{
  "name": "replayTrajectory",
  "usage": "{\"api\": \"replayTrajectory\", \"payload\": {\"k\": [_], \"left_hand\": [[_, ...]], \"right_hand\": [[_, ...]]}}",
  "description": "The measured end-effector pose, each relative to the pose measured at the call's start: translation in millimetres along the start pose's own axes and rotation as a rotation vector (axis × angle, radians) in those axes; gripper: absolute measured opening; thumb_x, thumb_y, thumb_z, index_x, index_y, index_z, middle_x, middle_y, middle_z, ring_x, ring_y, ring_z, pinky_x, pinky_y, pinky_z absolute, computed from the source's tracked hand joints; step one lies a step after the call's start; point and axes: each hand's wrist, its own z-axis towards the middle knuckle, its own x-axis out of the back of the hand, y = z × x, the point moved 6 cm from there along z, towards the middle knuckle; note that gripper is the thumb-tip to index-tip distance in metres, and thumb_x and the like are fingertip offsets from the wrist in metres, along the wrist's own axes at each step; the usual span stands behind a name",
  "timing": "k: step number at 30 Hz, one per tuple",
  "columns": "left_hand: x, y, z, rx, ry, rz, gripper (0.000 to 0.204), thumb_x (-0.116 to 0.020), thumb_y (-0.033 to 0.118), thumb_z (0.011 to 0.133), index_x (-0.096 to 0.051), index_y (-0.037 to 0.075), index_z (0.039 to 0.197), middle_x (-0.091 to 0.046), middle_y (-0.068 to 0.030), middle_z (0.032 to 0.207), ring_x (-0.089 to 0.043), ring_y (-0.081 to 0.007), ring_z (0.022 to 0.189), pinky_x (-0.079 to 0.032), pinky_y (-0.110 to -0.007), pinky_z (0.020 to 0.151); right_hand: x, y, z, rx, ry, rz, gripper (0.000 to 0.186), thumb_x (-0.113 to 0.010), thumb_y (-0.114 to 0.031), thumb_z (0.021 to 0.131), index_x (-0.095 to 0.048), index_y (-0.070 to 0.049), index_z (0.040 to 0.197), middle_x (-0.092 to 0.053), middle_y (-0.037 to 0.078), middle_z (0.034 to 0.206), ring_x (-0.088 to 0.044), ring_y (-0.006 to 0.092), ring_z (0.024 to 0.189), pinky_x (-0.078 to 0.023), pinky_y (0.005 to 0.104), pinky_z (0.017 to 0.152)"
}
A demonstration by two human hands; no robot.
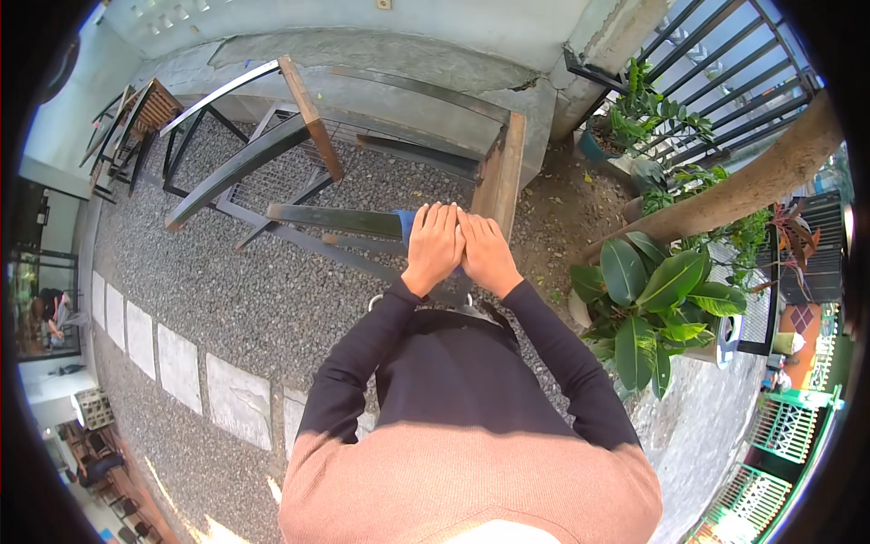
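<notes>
My left hand (433, 243) and my right hand (487, 249) lie side by side, thumbs almost touching, fingers bent forward over a blue cloth (405, 223). Most of the cloth is hidden under them; a bit of blue shows below the hands. Both press it onto the dark frame of a table that lies tipped on its side. A dark leg (335, 220) of this table points left from the cloth. Its brown wooden top (500, 172) stands on edge just beyond my right hand. What the fingertips touch on the far side cannot be seen.
Another tipped table with a wooden edge (313, 131) lies to the left on gravel (208, 281). Farther left stands a wooden chair-like piece (154, 104). Pale stepping slabs (237, 399) run at lower left. A leafy potted plant (648, 304) and a leaning trunk (734, 186) are at right.
</notes>
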Motion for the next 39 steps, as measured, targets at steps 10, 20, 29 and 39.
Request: {"api": "replayTrajectory", "payload": {"k": [10,20,29,39], "left_hand": [[0,5,0,0.002,0.005,0.028,0.047,-0.052,0.024,0.106,-0.066,-0.009,0.137,-0.071,-0.0211,0.132,-0.062,-0.0373,0.131,-0.040,-0.053,0.121],[8,-5,-3,-0.026,-0.019,0.003,0.047,-0.053,0.024,0.107,-0.065,-0.008,0.139,-0.070,-0.0195,0.132,-0.063,-0.0364,0.131,-0.040,-0.052,0.121],[26,-32,-9,-0.076,0.007,0.027,0.046,-0.055,0.024,0.106,-0.066,-0.008,0.137,-0.070,-0.0191,0.129,-0.063,-0.0357,0.128,-0.042,-0.051,0.118],[54,-85,-18,-0.106,0.036,-0.019,0.043,-0.058,0.024,0.104,-0.067,-0.008,0.131,-0.072,-0.0162,0.119,-0.065,-0.0298,0.111,-0.047,-0.046,0.107]], "right_hand": [[6,3,0,0.028,0.050,0.083,0.058,-0.064,-0.013,0.097,-0.054,0.013,0.148,-0.066,0.025,0.133,-0.063,0.0384,0.123,-0.048,0.0466,0.112],[2,-6,4,0.017,0.043,0.040,0.058,-0.064,-0.014,0.097,-0.053,0.013,0.148,-0.064,0.025,0.135,-0.062,0.0397,0.123,-0.047,0.0483,0.111],[-15,-29,20,0.031,0.050,-0.033,0.061,-0.064,-0.019,0.098,-0.053,0.011,0.150,-0.064,0.021,0.132,-0.061,0.0346,0.121,-0.046,0.0466,0.110],[-44,-65,56,0.021,0.056,-0.054,0.061,-0.067,-0.020,0.097,-0.054,0.009,0.150,-0.066,0.017,0.127,-0.062,0.0314,0.118,-0.046,0.0458,0.106]]}}
